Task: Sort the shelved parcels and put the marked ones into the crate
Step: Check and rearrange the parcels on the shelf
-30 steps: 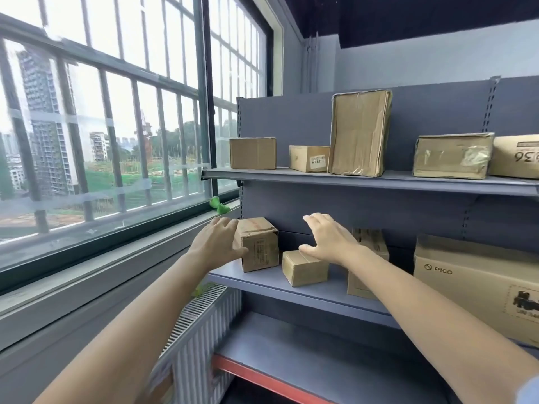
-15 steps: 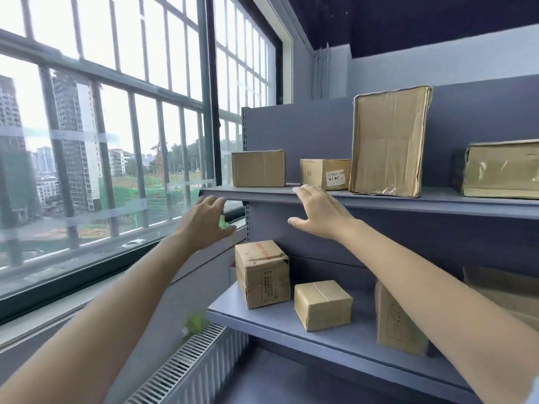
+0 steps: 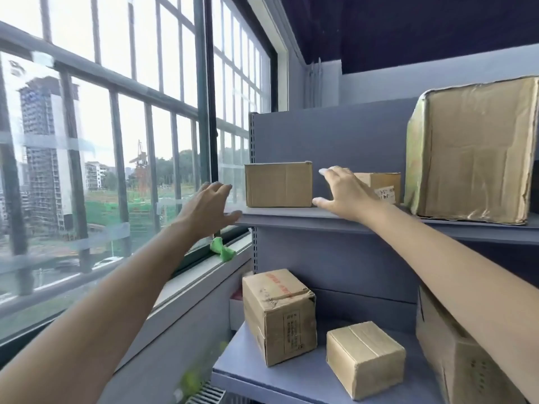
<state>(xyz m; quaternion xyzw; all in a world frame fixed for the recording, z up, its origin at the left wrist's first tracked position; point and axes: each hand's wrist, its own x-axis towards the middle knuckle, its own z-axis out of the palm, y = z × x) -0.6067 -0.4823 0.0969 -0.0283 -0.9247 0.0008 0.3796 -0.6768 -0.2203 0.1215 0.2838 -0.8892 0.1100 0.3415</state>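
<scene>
A plain brown parcel [image 3: 278,184] stands at the left end of the upper shelf [image 3: 291,218]. My left hand [image 3: 208,209] is raised just left of it, fingers spread, holding nothing. My right hand [image 3: 342,191] hovers just right of the parcel, fingers spread and empty, in front of a small labelled box [image 3: 383,186]. A big worn parcel [image 3: 471,147] stands further right. On the lower shelf [image 3: 262,377] sit a tall printed box [image 3: 280,314], a small taped box [image 3: 364,358] and a larger box [image 3: 455,354] partly behind my right arm. No crate is in view.
A barred window [image 3: 116,141] and its sill fill the left side, with a green object [image 3: 223,249] on the sill. A radiator grille [image 3: 208,395] shows at the bottom. The shelf's grey back panel stands behind the parcels.
Both hands rose from the lower shelf level to the upper shelf and now flank the left-most parcel. The view moved closer and tilted upward.
</scene>
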